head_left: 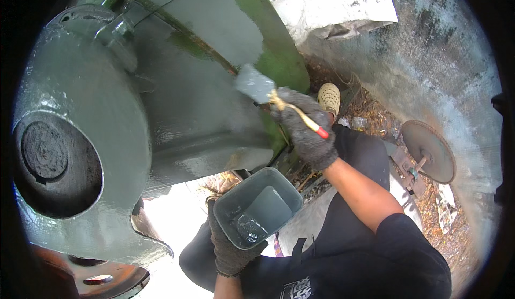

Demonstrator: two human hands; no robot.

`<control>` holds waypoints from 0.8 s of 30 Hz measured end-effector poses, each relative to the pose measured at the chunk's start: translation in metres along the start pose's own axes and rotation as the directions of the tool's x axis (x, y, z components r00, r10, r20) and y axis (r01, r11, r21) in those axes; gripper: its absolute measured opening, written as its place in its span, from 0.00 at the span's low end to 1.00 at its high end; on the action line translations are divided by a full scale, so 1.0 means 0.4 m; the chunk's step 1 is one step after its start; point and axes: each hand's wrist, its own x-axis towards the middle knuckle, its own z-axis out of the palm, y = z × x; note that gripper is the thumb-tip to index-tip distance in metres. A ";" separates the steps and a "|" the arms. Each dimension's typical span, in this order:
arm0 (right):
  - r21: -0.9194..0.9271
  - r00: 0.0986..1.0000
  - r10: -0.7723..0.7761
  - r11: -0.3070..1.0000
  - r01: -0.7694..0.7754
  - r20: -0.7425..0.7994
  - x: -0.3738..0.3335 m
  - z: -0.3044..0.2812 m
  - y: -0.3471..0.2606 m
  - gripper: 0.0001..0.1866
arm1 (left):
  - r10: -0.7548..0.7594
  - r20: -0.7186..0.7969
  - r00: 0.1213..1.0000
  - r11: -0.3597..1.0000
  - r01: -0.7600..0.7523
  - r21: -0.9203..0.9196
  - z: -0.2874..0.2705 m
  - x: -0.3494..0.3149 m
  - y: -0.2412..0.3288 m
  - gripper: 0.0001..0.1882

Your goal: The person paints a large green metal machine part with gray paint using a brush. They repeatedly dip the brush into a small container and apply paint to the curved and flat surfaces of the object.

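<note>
My right hand (308,128), in a dark knitted glove, is closed around a paintbrush (254,84) with a pale, red-tipped handle. Its wide, grey-coated bristles lie against or just over a thin rod (198,44) that crosses a large metal panel (196,100). Wet-looking grey covers most of this panel, while green (284,57) shows along its right edge. Lower down, my gloved left hand (232,252) grips a rectangular plastic container (263,182) from its left side. Grey paint (251,228) lies inside the tilted container, and smears coat its walls.
On the left bulges a rounded grey metal housing (120,138) with a round opening. A rusty wheel-like part (102,277) is below it. To the right are a rusty disc (428,151) on a bracket and a curved, weathered wall (456,68). A white sheet (332,1) hangs at the top.
</note>
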 end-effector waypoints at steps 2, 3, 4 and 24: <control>-0.067 0.997 -0.067 0.995 0.069 0.036 0.002 0.051 0.033 0.18 | -0.043 0.003 0.999 0.999 0.043 -0.013 -0.002 -0.009 -0.036 0.74; -0.099 0.992 -0.115 0.988 0.120 0.058 0.009 0.073 0.046 0.17 | -0.052 -0.003 0.999 0.998 0.052 -0.019 0.002 -0.013 -0.055 0.72; -0.116 0.978 -0.185 0.974 0.195 0.096 0.034 0.100 0.063 0.16 | -0.044 -0.029 0.999 0.999 0.044 -0.015 0.007 -0.020 -0.071 0.70; -0.213 0.918 -0.392 0.903 0.372 -0.056 0.241 0.221 0.253 0.15 | -0.041 -0.009 0.999 0.986 0.042 0.159 -0.058 -0.013 -0.021 0.59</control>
